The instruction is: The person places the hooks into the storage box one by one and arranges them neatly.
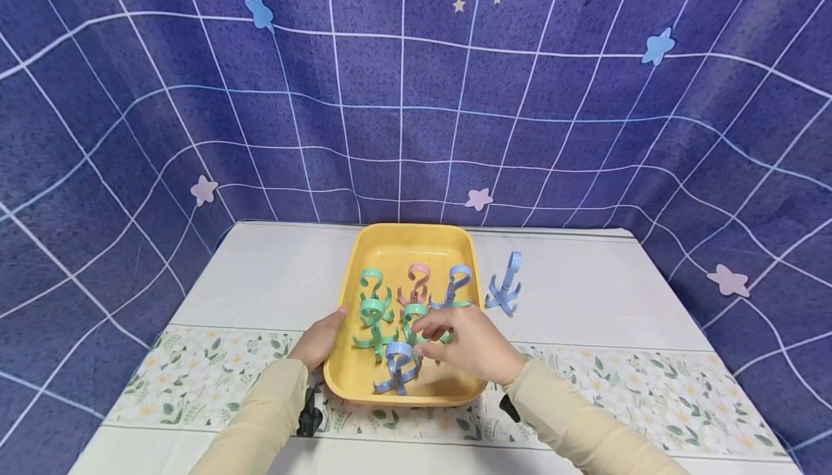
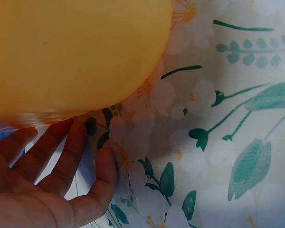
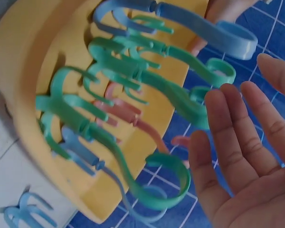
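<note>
A yellow tray (image 1: 416,236) holds several plastic claw hooks with curled tops. Among them are green hooks (image 1: 375,330), a pink hook (image 1: 418,276), a blue hook (image 1: 458,276) toward the right side and another blue hook (image 1: 398,361) near the front. My left hand (image 1: 320,339) touches the tray's outer left side, its fingertips (image 2: 76,135) at the tray wall with nothing gripped. Over the tray's right half hovers my right hand (image 1: 471,341), partly covering green hooks. Its relaxed fingers (image 3: 228,128) are beside the curled tops in the right wrist view, holding nothing.
One more blue hook (image 1: 504,287) lies on the white table to the right of the tray. A floral strip (image 1: 624,388) crosses the tabletop. Behind and at both sides hangs a purple-blue curtain (image 1: 416,143) with grid lines and stars.
</note>
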